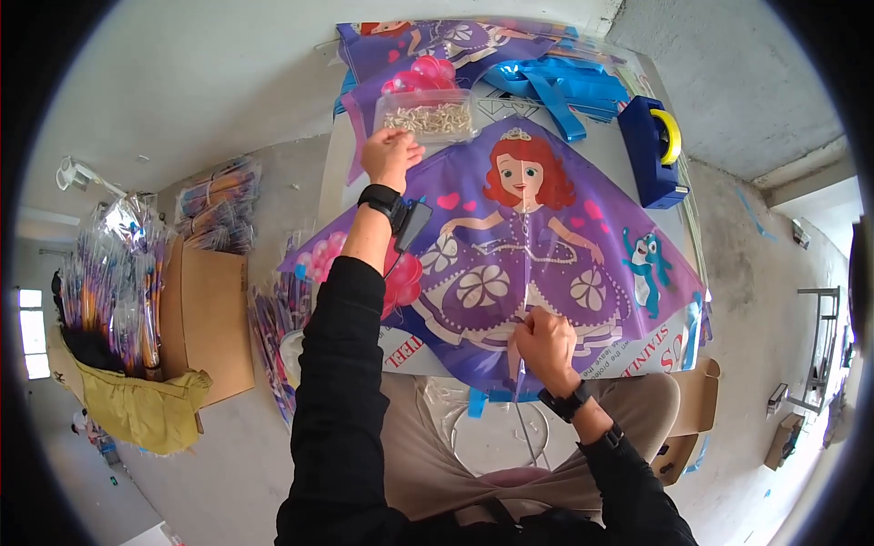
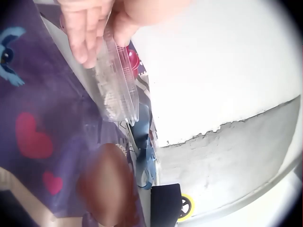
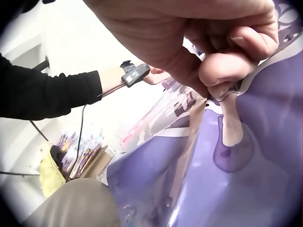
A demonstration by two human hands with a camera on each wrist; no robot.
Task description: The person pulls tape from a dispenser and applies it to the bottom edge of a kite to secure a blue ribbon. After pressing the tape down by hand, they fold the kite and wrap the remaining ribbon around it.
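Right hand (image 1: 546,346): thumb and curled fingers pinch the purple sheet, near the end closest to the person.
Purple sheet (image 1: 601,209): we find it under the right hand, spreading forward and to both sides; its print shows a red-haired figure in a dress, pink hearts and a blue animal.
Left hand (image 1: 391,156): it is at the near left corner of the clear box; in the left wrist view we see its fingers extended side by side, thumb apart. Whether it touches the box we cannot tell.
Clear box (image 1: 451,137): just beyond the left hand; it contains many small pale pieces (image 1: 426,118).
Second sheet (image 1: 361,114): beyond the left hand, partly beneath the box.
Blue strips (image 1: 574,84): forward and to the right of the left hand.
Tape dispenser (image 1: 647,164): well apart from the right hand, forward and to its right; we note a yellow roll (image 1: 671,136) in it.
Carton (image 1: 214,318): well to the left of both hands, beside wrapped bundles (image 1: 114,291) and a yellow-green cloth (image 1: 137,419).
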